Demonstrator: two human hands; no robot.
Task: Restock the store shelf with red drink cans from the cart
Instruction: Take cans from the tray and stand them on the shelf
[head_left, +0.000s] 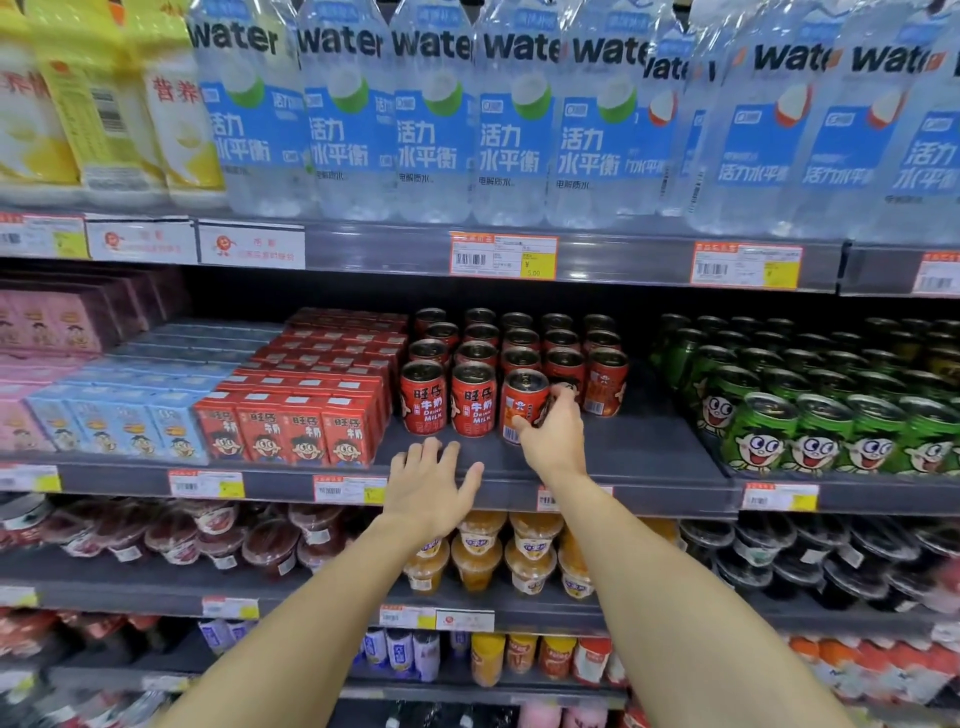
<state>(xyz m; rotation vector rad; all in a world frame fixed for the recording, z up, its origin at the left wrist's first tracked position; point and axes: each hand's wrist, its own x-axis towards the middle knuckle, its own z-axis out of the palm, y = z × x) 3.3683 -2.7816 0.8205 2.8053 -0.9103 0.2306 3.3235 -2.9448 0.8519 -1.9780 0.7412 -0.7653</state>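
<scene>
both forearms reach to the shelf: left hand flat and empty on its lip, right hand gripping a tilted red milk can beside the front-row cans. front gaps remain; cart unseen.

Both bare arms reach forward to the shelf — left hand flat on its edge, fingers spread, right hand wrapped around a red can.
</scene>
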